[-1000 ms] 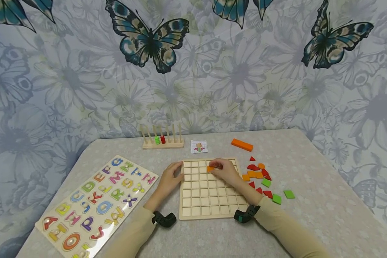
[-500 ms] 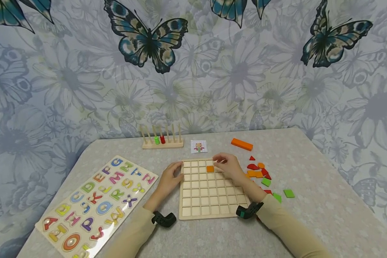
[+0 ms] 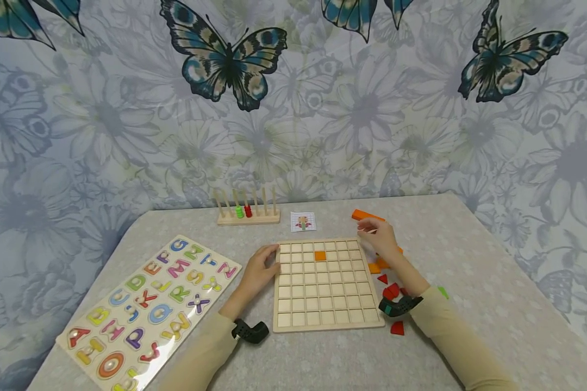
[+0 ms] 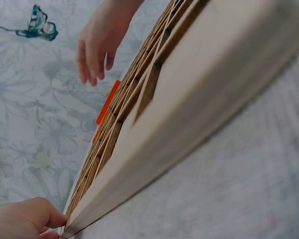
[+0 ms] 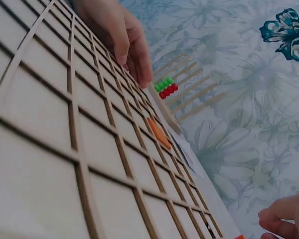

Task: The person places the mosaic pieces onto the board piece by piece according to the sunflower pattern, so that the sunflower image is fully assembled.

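The left hand (image 3: pixel 259 270) rests at the left edge of a pale wooden grid board (image 3: pixel 328 329), its fingertips against the upper left side. In the left wrist view, the left hand's fingertips (image 4: pixel 59 220) touch the board's corner. One orange square tile (image 3: pixel 320 256) lies in a cell of the grid's second row, also seen as an orange tile (image 5: pixel 159 133) in the right wrist view. Off the board's upper right corner hovers the right hand (image 3: pixel 380 239), over the loose pieces and partly covering them. Its fingers (image 4: pixel 93 64) hang loosely with nothing visible between them.
Red pieces (image 3: pixel 391 291), orange pieces (image 3: pixel 374 268) and a green piece (image 3: pixel 443 292) lie right of the board. Behind are an orange block (image 3: pixel 362 214), a picture card (image 3: pixel 303 222) and a peg stand (image 3: pixel 249 219). An alphabet puzzle (image 3: pixel 149 315) lies left.
The right hand let go of the orange tile, leaving it in the grid, and moved right and off the board toward the loose pieces. The left hand stayed at the board's edge.
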A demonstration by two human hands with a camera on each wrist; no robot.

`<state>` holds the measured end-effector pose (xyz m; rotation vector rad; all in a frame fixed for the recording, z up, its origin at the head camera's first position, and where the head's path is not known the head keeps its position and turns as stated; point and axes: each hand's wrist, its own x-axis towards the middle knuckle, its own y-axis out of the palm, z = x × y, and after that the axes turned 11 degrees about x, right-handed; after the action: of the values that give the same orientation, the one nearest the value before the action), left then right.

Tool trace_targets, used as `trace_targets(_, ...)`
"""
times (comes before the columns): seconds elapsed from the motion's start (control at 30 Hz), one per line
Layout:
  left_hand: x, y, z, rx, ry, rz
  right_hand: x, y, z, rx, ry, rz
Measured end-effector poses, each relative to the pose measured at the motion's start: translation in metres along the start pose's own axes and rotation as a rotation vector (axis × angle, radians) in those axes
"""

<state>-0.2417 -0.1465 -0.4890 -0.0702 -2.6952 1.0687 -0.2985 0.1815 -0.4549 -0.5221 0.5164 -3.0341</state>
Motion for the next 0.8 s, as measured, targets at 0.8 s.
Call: trace_targets(0.8, -0.001, 0.0, -0.002, -0.037, -0.002, 0.009, -0.011, -0.046, -0.042, -0.099, 0.189, -0.03)
